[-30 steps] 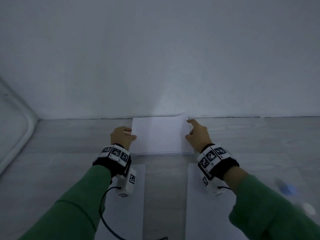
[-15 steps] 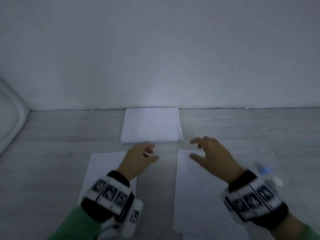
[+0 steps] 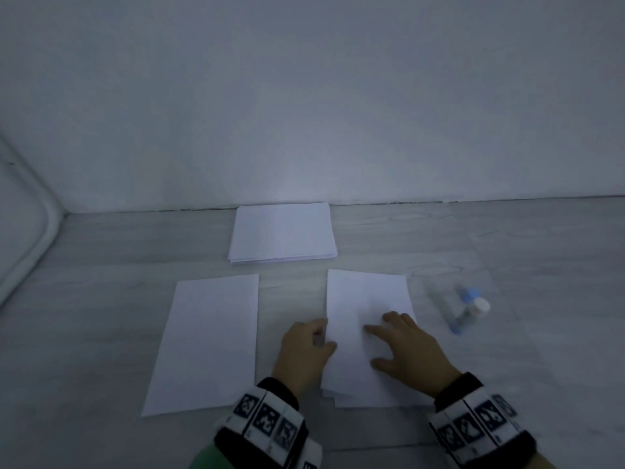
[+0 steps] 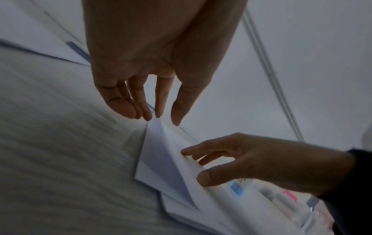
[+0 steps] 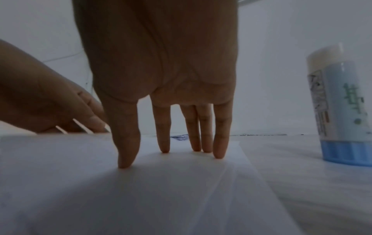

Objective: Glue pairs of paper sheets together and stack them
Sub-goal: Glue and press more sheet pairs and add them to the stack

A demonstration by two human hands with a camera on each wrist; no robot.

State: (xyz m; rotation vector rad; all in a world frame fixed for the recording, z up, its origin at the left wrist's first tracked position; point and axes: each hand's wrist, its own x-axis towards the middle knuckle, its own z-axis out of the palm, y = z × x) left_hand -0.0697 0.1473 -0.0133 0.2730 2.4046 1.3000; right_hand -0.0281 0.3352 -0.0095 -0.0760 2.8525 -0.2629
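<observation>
A stack of white sheets (image 3: 282, 233) lies at the back by the wall. Two nearer piles of sheets lie side by side, the left pile (image 3: 206, 343) and the right pile (image 3: 367, 299). My left hand (image 3: 321, 336) is at the right pile's left edge and pinches the top sheet (image 4: 161, 152), lifting that edge between thumb and fingers (image 4: 149, 116). My right hand (image 3: 389, 343) rests on the same pile, its straight fingertips (image 5: 218, 155) pressing the paper down. A blue and white glue stick (image 3: 468, 308) lies right of the pile, untouched.
A pale wall (image 3: 304, 96) closes the back of the grey wood-grain surface (image 3: 101, 299). A curved white edge (image 3: 30, 238) runs along the far left. The glue stick (image 5: 340, 103) sits close to my right hand's little finger.
Both hands drew back from the far stack to the near right pile. My left hand took the top sheet's left edge, and my right hand came down flat on the pile.
</observation>
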